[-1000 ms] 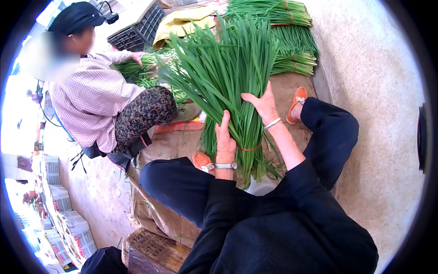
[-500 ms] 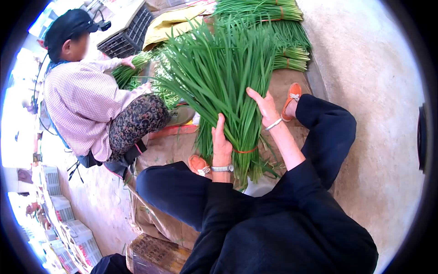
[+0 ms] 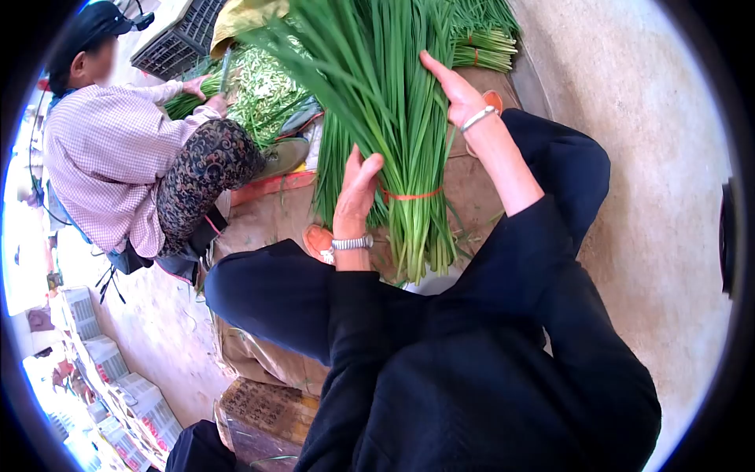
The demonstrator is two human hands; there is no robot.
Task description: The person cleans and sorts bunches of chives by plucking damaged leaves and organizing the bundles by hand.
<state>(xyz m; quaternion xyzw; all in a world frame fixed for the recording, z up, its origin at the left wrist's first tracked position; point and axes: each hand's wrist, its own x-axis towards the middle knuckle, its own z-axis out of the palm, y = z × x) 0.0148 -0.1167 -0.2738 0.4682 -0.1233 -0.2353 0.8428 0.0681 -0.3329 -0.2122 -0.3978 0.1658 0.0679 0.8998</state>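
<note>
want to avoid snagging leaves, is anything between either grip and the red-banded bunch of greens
Nothing visible stands in the way: the left grip and right grip are at opposite sides of the red-banded bunch of greens. Other greens show behind the left grip. The hands' undersides are hidden.

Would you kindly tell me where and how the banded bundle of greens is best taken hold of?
I'd grip the bundle of greens just on the leafy side of its orange band, closing in from left and right together: there the stalks gather into a compact neck, while the leaves fan out beyond.
</note>
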